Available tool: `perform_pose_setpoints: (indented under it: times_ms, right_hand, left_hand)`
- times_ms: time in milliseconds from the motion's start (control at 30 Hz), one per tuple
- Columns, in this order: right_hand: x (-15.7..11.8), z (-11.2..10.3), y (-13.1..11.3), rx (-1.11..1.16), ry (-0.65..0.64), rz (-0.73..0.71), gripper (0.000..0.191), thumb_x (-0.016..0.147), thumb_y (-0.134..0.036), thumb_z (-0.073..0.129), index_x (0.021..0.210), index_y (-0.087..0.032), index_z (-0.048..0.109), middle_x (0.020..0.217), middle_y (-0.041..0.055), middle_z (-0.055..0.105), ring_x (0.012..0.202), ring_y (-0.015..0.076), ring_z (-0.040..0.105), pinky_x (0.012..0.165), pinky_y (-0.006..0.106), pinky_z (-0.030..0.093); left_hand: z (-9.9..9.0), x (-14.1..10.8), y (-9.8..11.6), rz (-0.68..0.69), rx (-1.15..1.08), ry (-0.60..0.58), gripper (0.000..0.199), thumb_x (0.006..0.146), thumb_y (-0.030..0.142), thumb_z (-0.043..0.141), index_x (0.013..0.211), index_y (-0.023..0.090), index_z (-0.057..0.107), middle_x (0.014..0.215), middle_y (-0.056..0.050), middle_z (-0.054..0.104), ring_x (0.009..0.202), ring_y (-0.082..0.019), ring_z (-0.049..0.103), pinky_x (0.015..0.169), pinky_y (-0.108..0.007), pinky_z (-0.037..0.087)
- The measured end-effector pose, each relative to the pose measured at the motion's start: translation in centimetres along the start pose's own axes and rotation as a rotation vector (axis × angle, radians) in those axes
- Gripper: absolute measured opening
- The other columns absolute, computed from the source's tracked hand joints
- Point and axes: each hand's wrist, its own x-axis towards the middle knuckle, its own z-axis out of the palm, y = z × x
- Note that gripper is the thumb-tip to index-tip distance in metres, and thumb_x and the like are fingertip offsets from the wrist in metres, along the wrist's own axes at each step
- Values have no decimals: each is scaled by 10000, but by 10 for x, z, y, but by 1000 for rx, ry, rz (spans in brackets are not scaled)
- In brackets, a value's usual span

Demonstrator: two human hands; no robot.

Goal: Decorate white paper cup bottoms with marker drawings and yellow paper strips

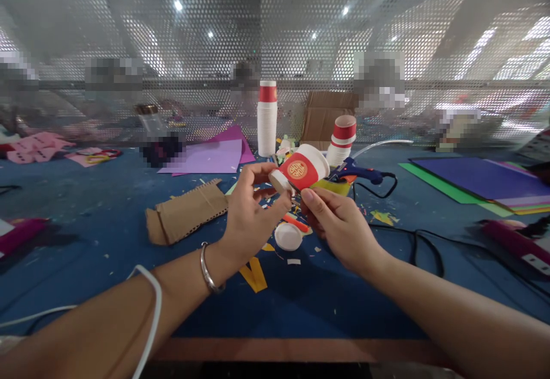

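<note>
A red and white paper cup (303,168) is held tilted on its side above the table, its base toward the left. Around the base end curl the thumb and fingers of my left hand (253,207). My right hand (337,221) is closed near the cup's lower side, its thumb and fingers pinching a thin dark item too small to name, which reaches toward the base. Below the hands a round white disc (288,236) lies on the blue table, beside orange strips (296,222) and paper scraps.
Behind stand a tall cup stack (267,121) and a shorter one (342,138). A blue glue gun (358,172) rests at the right with its cable. Folded cardboard (187,212) lies left; coloured sheets (476,178) lie right. A white cable crosses my left forearm.
</note>
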Motion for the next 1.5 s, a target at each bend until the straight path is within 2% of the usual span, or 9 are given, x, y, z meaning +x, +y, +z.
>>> perform_pose_setpoints:
  times_ms: [133, 267, 633, 900, 1167, 1500]
  right_hand:
    - [1, -1, 0, -1, -4, 16, 480, 899, -634, 541, 699, -198, 524, 601, -38, 388, 512, 95, 300, 422, 232, 218]
    - [1, 0, -1, 2, -13, 44, 482, 885, -647, 553, 707, -200, 532, 627, -23, 419, 542, 104, 334, 419, 222, 224]
    - [1, 0, 1, 29, -49, 68, 493, 890, -650, 549, 714, -189, 527, 618, -39, 406, 508, 77, 308, 418, 216, 210]
    - [1, -1, -1, -3, -44, 54, 478, 898, -638, 542, 710, -200, 517, 615, -30, 412, 541, 95, 321, 429, 217, 233]
    - [2, -1, 0, -48, -54, 34, 499, 917, -643, 506, 699, -195, 506, 590, -47, 378, 510, 82, 294, 428, 225, 219]
    - [2, 0, 0, -41, -54, 17, 496, 922, -637, 503, 694, -197, 502, 583, -52, 378, 502, 83, 306, 428, 230, 238]
  left_hand:
    - [-3, 2, 0, 56, 12, 29, 447, 775, 232, 756, 1152, 232, 517, 1174, -86, 604, 1115, -215, 606, 823, -316, 567]
    - [-4, 3, -2, 81, 37, 34, 429, 783, 250, 760, 1145, 228, 531, 1160, -87, 610, 1097, -212, 612, 848, -326, 565]
    - [-6, 3, -1, 150, 80, 48, 431, 790, 257, 759, 1144, 249, 512, 1183, -83, 557, 1141, -221, 573, 872, -337, 571]
    - [-6, 3, -1, 161, 72, 56, 415, 807, 243, 743, 1149, 238, 508, 1179, -80, 546, 1122, -205, 566, 850, -318, 566]
    - [-7, 5, -8, 273, 113, 94, 467, 769, 220, 758, 1167, 236, 514, 1163, -70, 546, 1072, -205, 583, 848, -336, 566]
    - [-4, 3, -1, 235, 68, 100, 468, 768, 194, 751, 1163, 225, 502, 1134, -62, 549, 1047, -190, 579, 837, -319, 538]
